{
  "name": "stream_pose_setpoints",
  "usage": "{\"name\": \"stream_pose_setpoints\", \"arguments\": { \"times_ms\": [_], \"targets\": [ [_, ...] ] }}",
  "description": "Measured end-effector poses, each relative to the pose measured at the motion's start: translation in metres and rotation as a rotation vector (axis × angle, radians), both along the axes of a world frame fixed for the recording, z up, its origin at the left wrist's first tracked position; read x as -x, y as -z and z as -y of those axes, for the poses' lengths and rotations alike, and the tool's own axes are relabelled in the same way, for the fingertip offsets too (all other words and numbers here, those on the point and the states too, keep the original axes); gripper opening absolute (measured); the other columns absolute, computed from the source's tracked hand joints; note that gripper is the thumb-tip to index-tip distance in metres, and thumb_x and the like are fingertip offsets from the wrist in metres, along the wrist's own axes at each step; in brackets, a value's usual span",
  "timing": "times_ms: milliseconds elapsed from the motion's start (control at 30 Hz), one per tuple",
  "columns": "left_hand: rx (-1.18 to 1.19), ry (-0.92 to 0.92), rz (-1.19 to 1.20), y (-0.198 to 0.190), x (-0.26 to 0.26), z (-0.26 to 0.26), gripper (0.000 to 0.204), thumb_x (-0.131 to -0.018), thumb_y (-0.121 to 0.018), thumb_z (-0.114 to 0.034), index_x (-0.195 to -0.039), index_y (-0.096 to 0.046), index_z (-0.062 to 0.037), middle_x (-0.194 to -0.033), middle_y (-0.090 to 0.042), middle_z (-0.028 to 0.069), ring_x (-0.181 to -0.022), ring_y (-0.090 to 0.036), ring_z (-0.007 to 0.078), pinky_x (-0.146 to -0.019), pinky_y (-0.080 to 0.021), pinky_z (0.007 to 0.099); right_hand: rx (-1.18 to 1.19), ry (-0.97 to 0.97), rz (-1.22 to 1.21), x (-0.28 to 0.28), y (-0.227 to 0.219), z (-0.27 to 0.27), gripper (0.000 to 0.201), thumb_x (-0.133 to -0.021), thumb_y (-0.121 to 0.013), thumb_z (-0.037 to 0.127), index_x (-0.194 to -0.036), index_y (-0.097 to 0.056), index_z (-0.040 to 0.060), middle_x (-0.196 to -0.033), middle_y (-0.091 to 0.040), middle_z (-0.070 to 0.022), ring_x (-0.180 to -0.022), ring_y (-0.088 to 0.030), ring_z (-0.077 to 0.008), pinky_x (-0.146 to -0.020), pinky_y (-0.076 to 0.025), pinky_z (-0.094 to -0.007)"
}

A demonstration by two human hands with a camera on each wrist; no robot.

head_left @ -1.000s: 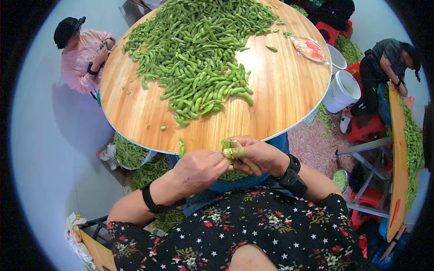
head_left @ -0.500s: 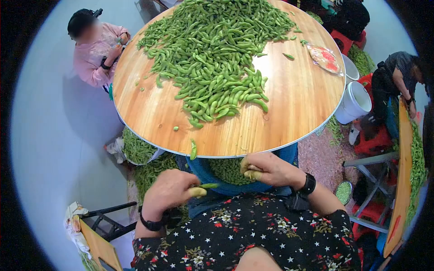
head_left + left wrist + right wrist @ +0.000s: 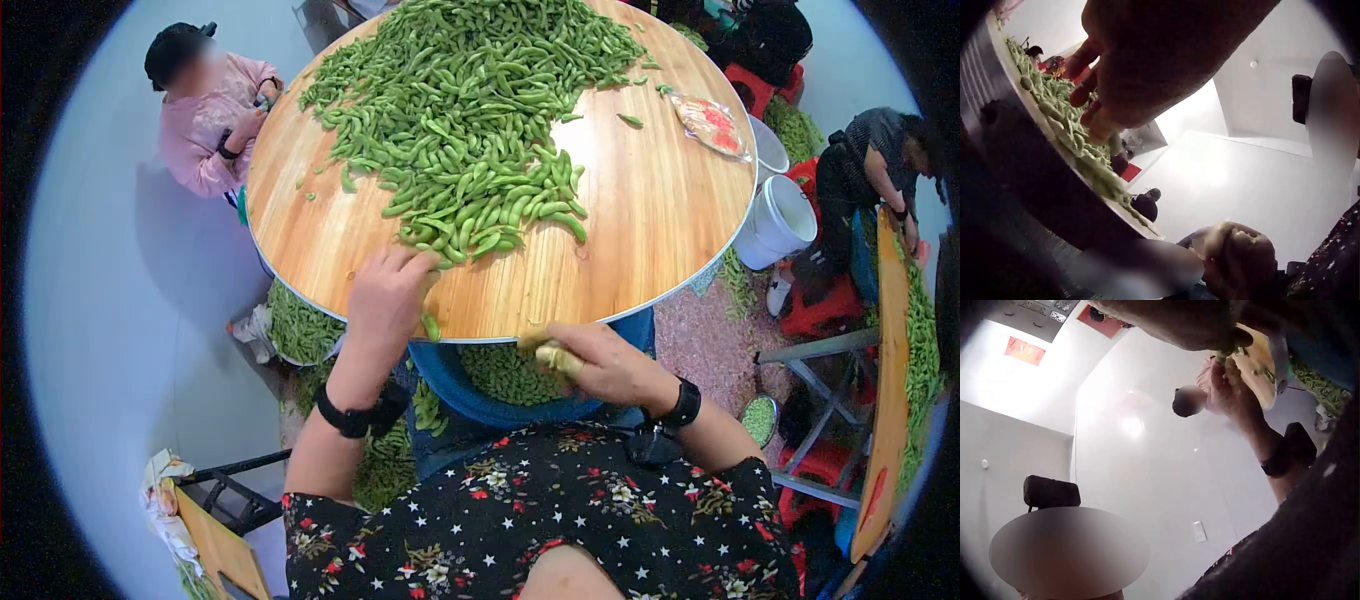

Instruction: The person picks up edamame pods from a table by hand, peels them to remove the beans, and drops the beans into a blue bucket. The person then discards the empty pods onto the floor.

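A large pile of green pods (image 3: 480, 130) covers much of the round wooden table (image 3: 310, 250). The left hand (image 3: 385, 305) reaches over the table's near edge, its fingertips at the pods nearest the person; in the left wrist view its fingers (image 3: 1088, 81) are slightly bent and spread over pods (image 3: 1054, 109). One loose pod (image 3: 430, 326) lies by the edge, below that hand. Over the blue basin (image 3: 470, 400) is the right hand (image 3: 605, 368), thumb and fingers bent, with yellowish coverings or stains on them; whether something is between them is unclear.
Shelled green pieces (image 3: 512, 374) lie in the basin. A clear packet (image 3: 712, 125) rests on the table's right side. White buckets (image 3: 780, 220) stand beyond it. One person (image 3: 210, 120) sits at left, another (image 3: 870, 170) at a second table (image 3: 885, 400).
The hands were together at a pod, then parted. The left hand has moved up from beside the basin, where a pod was at its fingers, to the pile. The right hand has stayed over the basin.
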State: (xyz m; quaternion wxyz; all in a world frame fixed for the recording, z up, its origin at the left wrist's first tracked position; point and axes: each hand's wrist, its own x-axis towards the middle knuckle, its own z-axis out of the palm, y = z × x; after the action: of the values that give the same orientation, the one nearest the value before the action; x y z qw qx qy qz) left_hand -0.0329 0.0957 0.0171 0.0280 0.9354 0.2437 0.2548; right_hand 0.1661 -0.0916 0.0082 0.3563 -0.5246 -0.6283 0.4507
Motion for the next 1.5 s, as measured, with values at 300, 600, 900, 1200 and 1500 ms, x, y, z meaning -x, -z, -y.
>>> {"name": "stream_pose_setpoints", "arguments": {
  "times_ms": [300, 600, 900, 1200, 1500],
  "targets": [
    [0.352, -0.033, -0.613, -0.038, 0.085, 0.050, 0.017, -0.079, -0.064, -0.008, -0.096, -0.064, -0.0059, -0.082, -0.063, 0.0121, -0.079, -0.061, 0.0288, -0.068, -0.048, 0.0358, 0.195, 0.057, -0.327, -0.003, 0.005, 0.001, 0.025, -0.098, -0.044, 0.022, -0.112, -0.048, 0.0015, -0.077, -0.050, -0.0002, -0.057, -0.046, -0.0071, -0.047, -0.038, -0.0217],
    [0.629, 0.106, 0.234, -0.007, -0.001, 0.078, 0.021, -0.090, -0.053, -0.005, -0.111, -0.057, -0.0013, -0.082, -0.061, 0.0095, -0.072, -0.059, 0.0178, -0.067, -0.046, 0.0281, 0.251, 0.131, -0.532, 0.011, -0.004, -0.015, 0.021, -0.095, -0.044, 0.017, -0.110, -0.044, 0.0024, -0.071, -0.052, -0.0051, -0.052, -0.050, -0.0107, -0.045, -0.041, -0.0243],
    [0.712, 0.280, 0.355, 0.011, -0.039, 0.075, 0.026, -0.091, -0.051, -0.001, -0.116, -0.057, -0.0010, -0.086, -0.063, 0.0118, -0.068, -0.060, 0.0183, -0.063, -0.048, 0.0292, 0.125, 0.260, -0.434, 0.002, 0.007, -0.013, 0.019, -0.097, -0.046, 0.022, -0.099, -0.051, 0.0042, -0.069, -0.053, -0.0021, -0.056, -0.054, -0.0092, -0.047, -0.045, -0.0244],
    [0.968, 0.264, 0.262, 0.007, -0.036, 0.074, 0.039, -0.093, -0.047, -0.004, -0.132, -0.051, -0.0046, -0.071, -0.058, 0.0052, -0.061, -0.051, 0.0109, -0.059, -0.044, 0.0245, 0.134, 0.255, -0.586, 0.006, -0.006, -0.011, 0.019, -0.098, -0.044, 0.021, -0.100, -0.051, 0.0032, -0.072, -0.055, -0.0023, -0.052, -0.052, -0.0085, -0.044, -0.041, -0.0223],
    [0.880, 0.253, 0.192, -0.002, -0.036, 0.073, 0.041, -0.092, -0.047, -0.003, -0.133, -0.050, -0.0057, -0.068, -0.054, 0.0009, -0.059, -0.049, 0.0091, -0.056, -0.043, 0.0233, 0.045, 0.255, -0.486, 0.005, 0.001, -0.013, 0.015, -0.097, -0.044, 0.019, -0.099, -0.048, 0.0053, -0.076, -0.055, -0.0014, -0.056, -0.050, -0.0079, -0.047, -0.041, -0.0230]
  ]
}}
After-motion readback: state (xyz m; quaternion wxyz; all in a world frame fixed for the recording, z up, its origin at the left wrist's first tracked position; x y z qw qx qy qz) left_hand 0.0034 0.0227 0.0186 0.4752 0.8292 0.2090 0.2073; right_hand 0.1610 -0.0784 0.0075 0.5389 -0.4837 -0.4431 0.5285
